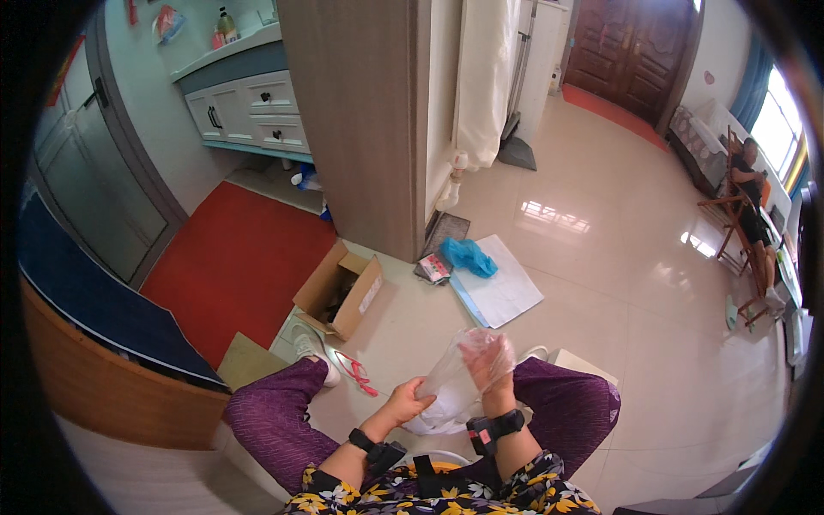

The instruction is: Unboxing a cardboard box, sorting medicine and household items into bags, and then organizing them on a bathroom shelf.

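Between my knees is a clear plastic bag [444, 389]. My left hand [409, 402] pinches its edge between thumb and fingers. My right hand [486, 364] is inside the bag, its spread fingers showing through the thin film. White plastic [438, 423] bunches below the hands; whether it is part of the same bag I cannot tell. Red-handled scissors [358, 374] lie on the floor beside my left shoe [310, 347]. Part of a white and yellow round item [441, 462] shows in front of my body, mostly hidden by my arms and shirt.
An open cardboard box [364, 299] with dark contents stands ahead on the left. Beyond my hands lie a white board [505, 290], a crumpled blue plastic bag [470, 256] and a small printed packet [434, 267]. A person [750, 187] sits in a wooden chair [724, 203] far right.
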A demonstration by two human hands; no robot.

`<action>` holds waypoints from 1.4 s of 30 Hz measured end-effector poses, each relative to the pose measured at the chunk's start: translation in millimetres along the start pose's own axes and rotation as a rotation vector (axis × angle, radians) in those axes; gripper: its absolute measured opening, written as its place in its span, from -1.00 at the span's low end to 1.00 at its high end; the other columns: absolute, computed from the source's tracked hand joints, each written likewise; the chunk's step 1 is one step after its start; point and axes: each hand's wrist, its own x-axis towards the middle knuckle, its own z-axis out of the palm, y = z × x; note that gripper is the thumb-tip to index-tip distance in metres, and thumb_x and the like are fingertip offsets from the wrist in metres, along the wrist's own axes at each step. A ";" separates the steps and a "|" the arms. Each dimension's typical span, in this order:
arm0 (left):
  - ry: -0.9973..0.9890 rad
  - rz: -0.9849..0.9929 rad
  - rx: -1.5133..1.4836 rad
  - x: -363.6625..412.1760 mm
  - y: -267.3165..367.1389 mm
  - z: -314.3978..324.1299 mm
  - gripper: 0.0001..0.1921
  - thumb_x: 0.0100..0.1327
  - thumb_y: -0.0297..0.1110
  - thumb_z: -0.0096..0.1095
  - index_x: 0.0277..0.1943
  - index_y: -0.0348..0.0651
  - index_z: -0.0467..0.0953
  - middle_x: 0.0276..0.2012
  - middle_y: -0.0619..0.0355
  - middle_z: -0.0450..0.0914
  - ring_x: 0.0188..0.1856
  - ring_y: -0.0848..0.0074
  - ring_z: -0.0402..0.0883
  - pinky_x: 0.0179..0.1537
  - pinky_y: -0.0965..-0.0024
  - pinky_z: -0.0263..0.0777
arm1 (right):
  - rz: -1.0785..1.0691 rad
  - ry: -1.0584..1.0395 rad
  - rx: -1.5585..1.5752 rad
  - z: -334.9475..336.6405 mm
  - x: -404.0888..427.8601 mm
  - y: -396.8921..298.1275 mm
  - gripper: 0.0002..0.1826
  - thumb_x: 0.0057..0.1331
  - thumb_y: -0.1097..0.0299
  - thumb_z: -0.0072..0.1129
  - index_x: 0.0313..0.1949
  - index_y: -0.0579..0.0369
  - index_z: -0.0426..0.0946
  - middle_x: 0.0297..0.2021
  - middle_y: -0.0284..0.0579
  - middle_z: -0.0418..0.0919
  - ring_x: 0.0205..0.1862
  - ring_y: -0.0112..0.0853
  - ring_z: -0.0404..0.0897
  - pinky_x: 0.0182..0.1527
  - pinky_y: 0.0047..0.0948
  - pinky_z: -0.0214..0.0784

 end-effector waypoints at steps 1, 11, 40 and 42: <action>0.043 -0.036 0.092 1.9 -3.2 -0.1 -0.62 -0.02 -0.38 0.16 -0.11 -0.31 0.31 -0.32 0.15 0.46 -0.27 0.52 0.42 -0.21 0.50 0.30 | -0.006 0.002 -0.004 1.5 0.8 -5.4 -0.56 0.17 -0.01 -0.32 -0.06 -0.04 0.19 -0.15 -0.23 0.33 -0.10 -0.18 0.28 -0.11 -0.23 0.19; -0.135 -0.241 -0.518 -7.6 33.7 -12.2 -0.76 0.03 -0.45 0.06 -0.19 -0.18 0.32 -0.44 0.27 0.46 -0.50 0.73 0.36 -0.55 0.68 0.20 | 0.054 -0.163 0.175 59.2 -10.7 -12.6 -0.41 0.11 -0.10 -0.24 0.06 -0.06 0.07 0.00 -0.24 0.16 0.02 -0.03 0.15 -0.06 0.16 0.00; 0.020 0.043 -0.070 -10.3 42.1 -25.4 -0.75 -0.02 -0.57 -0.13 -0.21 -0.23 0.33 -0.47 0.27 0.44 -0.50 0.69 0.36 -0.51 0.62 0.25 | 0.091 0.046 -0.343 15.6 -19.7 27.5 -0.31 0.05 0.10 0.01 0.09 0.19 0.01 0.00 0.00 0.21 -0.06 -0.30 0.28 -0.06 -0.38 0.16; 0.074 -0.017 -0.024 -8.3 36.3 -28.6 -0.75 -0.01 -0.56 -0.13 -0.21 -0.23 0.33 -0.48 0.26 0.44 -0.50 0.69 0.36 -0.50 0.62 0.25 | 0.027 0.031 -0.389 32.3 -23.7 14.6 -0.35 0.05 0.11 0.01 0.05 0.20 0.06 -0.03 -0.01 0.24 -0.09 -0.33 0.31 -0.11 -0.40 0.21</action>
